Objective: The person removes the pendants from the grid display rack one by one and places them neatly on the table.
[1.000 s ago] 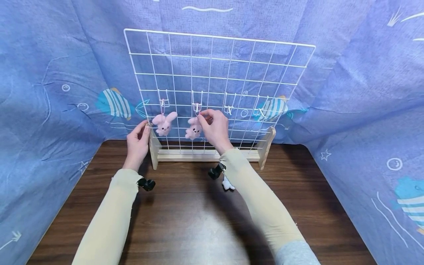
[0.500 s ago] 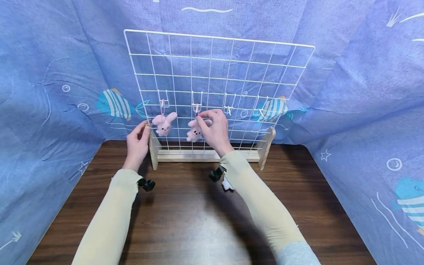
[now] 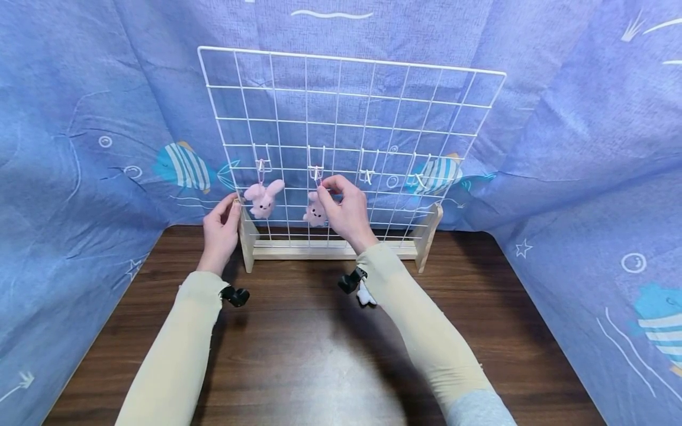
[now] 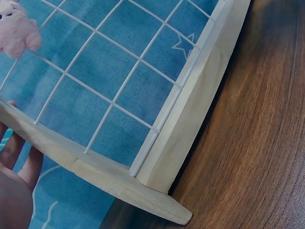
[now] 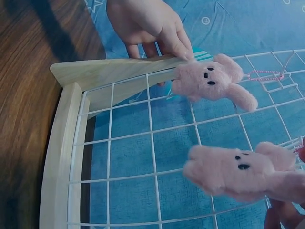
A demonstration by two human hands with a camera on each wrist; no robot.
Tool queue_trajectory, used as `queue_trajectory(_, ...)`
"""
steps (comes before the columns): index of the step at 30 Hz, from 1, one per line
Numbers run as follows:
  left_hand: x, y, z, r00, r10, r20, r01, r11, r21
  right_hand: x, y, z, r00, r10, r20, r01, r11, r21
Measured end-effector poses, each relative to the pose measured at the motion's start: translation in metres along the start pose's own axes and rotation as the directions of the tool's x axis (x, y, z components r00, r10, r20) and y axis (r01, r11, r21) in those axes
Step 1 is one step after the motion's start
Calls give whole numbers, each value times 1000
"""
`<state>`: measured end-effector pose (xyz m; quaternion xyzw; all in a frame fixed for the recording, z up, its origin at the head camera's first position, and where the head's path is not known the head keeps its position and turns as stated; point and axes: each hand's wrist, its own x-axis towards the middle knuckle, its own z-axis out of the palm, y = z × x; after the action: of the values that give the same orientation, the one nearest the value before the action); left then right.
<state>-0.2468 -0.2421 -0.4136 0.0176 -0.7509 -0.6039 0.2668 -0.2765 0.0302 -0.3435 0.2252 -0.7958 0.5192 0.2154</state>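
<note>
Near edge of counter (image 3: 298, 367): bare brown wood between the two sleeves. A small white toy (image 3: 365, 294) lies mid-counter, just under the right forearm, not yet hung.

Far edge of counter: grid (image 3: 351, 118), white wire, stands upright in a wooden base (image 3: 303, 251) with a post at each end.

Progress, judged from what hangs: four hooks sit in a row across the grid. First bunny (image 3: 263, 199) hangs free from the left-most hook (image 3: 262, 166); that one is done. Second bunny (image 3: 317, 212) is at the second hook (image 3: 317, 172), its cord held there; whether the loop is seated on the hook cannot be told. The two hooks toward the right post are empty. So one hung, one in hand, two places left, and the white toy waits on the counter.

Right hand (image 3: 347, 208): grip closed, thumb and forefinger pinching the cord just above the second bunny, right at the hook. The bunny dangles directly below the pinch, against the wire, touching the palm side of the hand; the right wrist view shows it (image 5: 238, 171) close under the fingers.

Left hand (image 3: 221, 228): grip apart, fingers straight, pressed flat against the left post (image 3: 246, 236), steadying the grid. The first bunny hangs just beside this hand, not touching.
</note>
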Motion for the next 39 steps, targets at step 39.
queue_trajectory(39,9,-25,0,1000,15,-12,-16,999,-36,-11,-17,-3,994,-84,70,65,968,241)
